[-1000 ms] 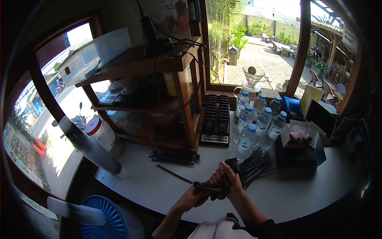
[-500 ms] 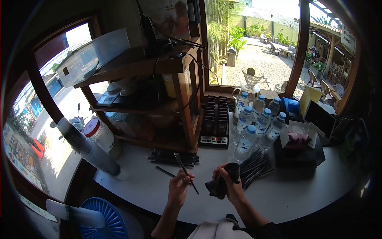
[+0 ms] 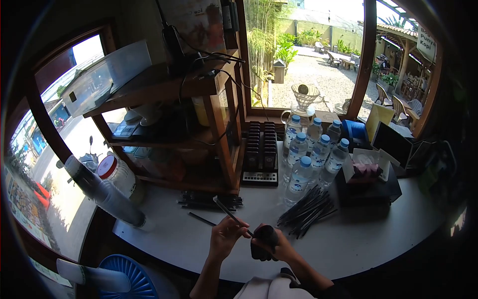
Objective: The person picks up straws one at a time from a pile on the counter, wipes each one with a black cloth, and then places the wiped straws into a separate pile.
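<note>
My left hand [image 3: 226, 236] pinches a dark straw [image 3: 225, 209] lightly, so it can be angled; my right hand [image 3: 279, 246] wraps a black bundle [image 3: 265, 236] snugly, steadying it against the straw's lower end, above the surface [image 3: 172, 241].

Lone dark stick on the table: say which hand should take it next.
Probably the left hand: it is nearer the lone stick and pinches only a thin rod, while the right hand wraps a bulkier black item.
</note>
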A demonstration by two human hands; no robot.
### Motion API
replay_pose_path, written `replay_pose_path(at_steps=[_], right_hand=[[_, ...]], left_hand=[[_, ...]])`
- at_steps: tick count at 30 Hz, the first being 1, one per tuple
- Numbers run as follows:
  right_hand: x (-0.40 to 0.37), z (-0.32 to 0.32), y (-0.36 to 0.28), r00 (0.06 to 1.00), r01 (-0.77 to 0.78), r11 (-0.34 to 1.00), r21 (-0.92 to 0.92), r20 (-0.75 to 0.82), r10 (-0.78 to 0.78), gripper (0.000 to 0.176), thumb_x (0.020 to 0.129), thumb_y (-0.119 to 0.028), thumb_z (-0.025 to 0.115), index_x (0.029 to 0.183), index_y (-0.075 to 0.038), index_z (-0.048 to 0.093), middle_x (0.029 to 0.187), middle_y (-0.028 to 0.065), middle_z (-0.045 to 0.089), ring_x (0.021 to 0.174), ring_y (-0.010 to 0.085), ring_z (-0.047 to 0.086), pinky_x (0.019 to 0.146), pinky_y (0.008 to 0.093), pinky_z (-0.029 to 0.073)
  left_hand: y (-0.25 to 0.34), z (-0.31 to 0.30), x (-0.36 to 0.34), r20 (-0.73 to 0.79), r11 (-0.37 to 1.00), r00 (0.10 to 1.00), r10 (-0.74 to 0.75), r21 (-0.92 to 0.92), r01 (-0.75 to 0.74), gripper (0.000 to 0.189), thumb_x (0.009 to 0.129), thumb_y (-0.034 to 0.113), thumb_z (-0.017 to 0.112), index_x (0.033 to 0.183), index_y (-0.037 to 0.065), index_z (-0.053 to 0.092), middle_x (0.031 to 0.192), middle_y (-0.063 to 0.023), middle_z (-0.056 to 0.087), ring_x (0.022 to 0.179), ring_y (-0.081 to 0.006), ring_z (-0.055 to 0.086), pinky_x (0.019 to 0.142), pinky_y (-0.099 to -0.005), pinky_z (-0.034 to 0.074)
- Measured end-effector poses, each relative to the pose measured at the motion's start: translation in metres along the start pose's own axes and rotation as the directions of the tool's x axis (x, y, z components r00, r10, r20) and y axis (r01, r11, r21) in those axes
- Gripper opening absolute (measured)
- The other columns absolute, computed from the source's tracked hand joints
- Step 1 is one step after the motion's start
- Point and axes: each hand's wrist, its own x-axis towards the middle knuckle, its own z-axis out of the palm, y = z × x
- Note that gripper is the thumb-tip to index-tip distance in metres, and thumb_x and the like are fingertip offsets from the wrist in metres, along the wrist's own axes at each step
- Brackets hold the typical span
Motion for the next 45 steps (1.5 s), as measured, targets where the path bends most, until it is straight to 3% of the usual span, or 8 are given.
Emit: replay_pose_path(at_steps=[3,6,11,16,19,29,37,45], right_hand=[[-0.001,-0.02,0.002,0.946,0.31,0.896,-0.317,0.012,-0.323,0.024,0.082,-0.019,0.074,0.096,-0.006,0.059,0.076,0.0039,0.064,0.072,0.0117,0.063,0.062,0.0277,0.051],[-0.019,-0.048,-0.012,0.966,0.242,0.87,-0.429,0.021,-0.258,0.028,0.075,-0.013,0.078,0.094,-0.004,0.06,0.083,0.0059,0.069,0.078,0.0129,0.066,0.069,0.0297,0.053],[-0.051,-0.073,-0.015,0.934,0.208,0.821,-0.532,-0.14,-0.328,0.033,0.068,-0.019,0.084,0.088,-0.006,0.062,0.076,0.0031,0.068,0.07,0.0109,0.065,0.063,0.0265,0.052],[-0.069,-0.082,-0.016,0.703,0.137,0.989,0.05,-0.708,-0.062,0.028,0.09,-0.027,0.065,0.094,-0.003,0.052,0.067,0.0006,0.053,0.062,0.0138,0.06,0.058,0.0282,0.049],[-0.057,-0.096,0.015,0.341,0.517,0.854,0.064,-0.93,-0.136,0.027,0.093,-0.029,0.061,0.099,-0.004,0.051,0.081,0.0019,0.055,0.073,0.0102,0.056,0.063,0.0255,0.047],[-0.062,-0.092,0.017,0.591,0.395,0.882,0.255,-0.806,-0.032,0.021,0.092,-0.019,0.062,0.104,-0.005,0.053,0.089,0.0011,0.055,0.079,0.0088,0.053,0.071,0.025,0.044],[-0.06,-0.083,0.013,0.683,0.305,0.915,0.262,-0.73,-0.019,0.027,0.09,-0.022,0.064,0.105,-0.004,0.054,0.089,0.0029,0.057,0.08,0.0104,0.056,0.07,0.0262,0.046],[-0.038,-0.076,0.032,0.768,0.221,0.825,0.52,-0.614,0.181,0.046,0.09,-0.042,0.061,0.114,-0.004,0.05,0.097,0.0072,0.059,0.085,0.0177,0.061,0.074,0.0334,0.052]], left_hand=[[0.007,0.008,0.003,-0.084,1.0,0.996,0.014,0.026,-0.012,0.01,0.085,-0.001,0.065,0.095,-0.001,0.062,0.09,-0.0096,0.06,0.076,-0.0186,0.067,0.066,-0.028,0.058],[0.014,-0.006,0.006,-0.093,0.982,0.995,-0.04,-0.186,0.022,0.012,0.083,-0.003,0.066,0.095,-0.002,0.066,0.086,-0.0112,0.065,0.074,-0.0194,0.068,0.065,-0.0273,0.058],[0.014,-0.011,0.01,-0.004,0.961,0.995,-0.102,0.256,0.1,0.012,0.078,-0.003,0.07,0.089,0.0,0.071,0.084,-0.015,0.07,0.078,-0.0203,0.069,0.069,-0.0288,0.059],[-0.008,-0.002,0.019,-0.062,0.987,0.985,-0.159,-0.036,0.157,0.012,0.075,-0.002,0.073,0.086,0.001,0.072,0.082,-0.0136,0.07,0.077,-0.0193,0.069,0.071,-0.0285,0.058],[-0.015,0.01,0.026,-0.18,0.993,0.977,-0.114,-0.034,0.11,0.013,0.073,-0.003,0.074,0.084,0.001,0.072,0.081,-0.0131,0.07,0.076,-0.0184,0.069,0.072,-0.0288,0.058],[-0.101,0.065,0.047,-0.121,0.984,0.985,-0.119,0.117,0.134,0.014,0.074,-0.004,0.075,0.086,-0.001,0.071,0.087,-0.0128,0.069,0.078,-0.0157,0.067,0.075,-0.0271,0.056],[-0.095,0.059,0.048,0.156,0.733,0.986,0.055,0.665,-0.146,0.028,0.074,0.013,0.077,0.101,0.008,0.071,0.111,-0.0106,0.066,0.104,-0.0225,0.063,0.092,-0.0345,0.049],[-0.035,-0.045,0.021,-0.084,0.6,0.996,-0.032,0.795,0.086,0.026,0.082,-0.009,0.058,0.098,0.008,0.071,0.107,-0.0088,0.066,0.103,-0.0231,0.063,0.09,-0.0339,0.051]])
